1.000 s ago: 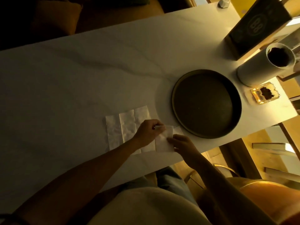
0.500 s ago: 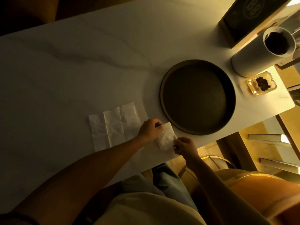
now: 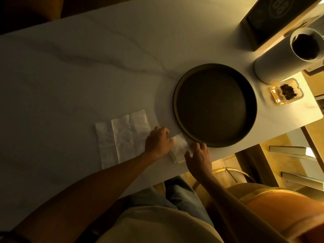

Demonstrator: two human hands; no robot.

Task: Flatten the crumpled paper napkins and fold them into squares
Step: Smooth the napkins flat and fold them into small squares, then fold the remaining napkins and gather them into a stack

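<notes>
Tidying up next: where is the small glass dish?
In the head view, the small glass dish sits at the table's far right edge, between the round dark tray and white cylinder.

A dimly lit café or lounge is suggested, though a home cannot be ruled out. A long marble-look worktop (image 3: 87, 71) is seen, on which a dark round tray (image 3: 177, 109), a glass ashtray (image 3: 273, 100) holding dark residue, a white cylindrical holder (image 3: 270, 67) and a standing dark sign board (image 3: 259, 23) with a round logo are placed. Warm yellow lighting and a gold-framed chair (image 3: 233, 172) are visible below
</notes>
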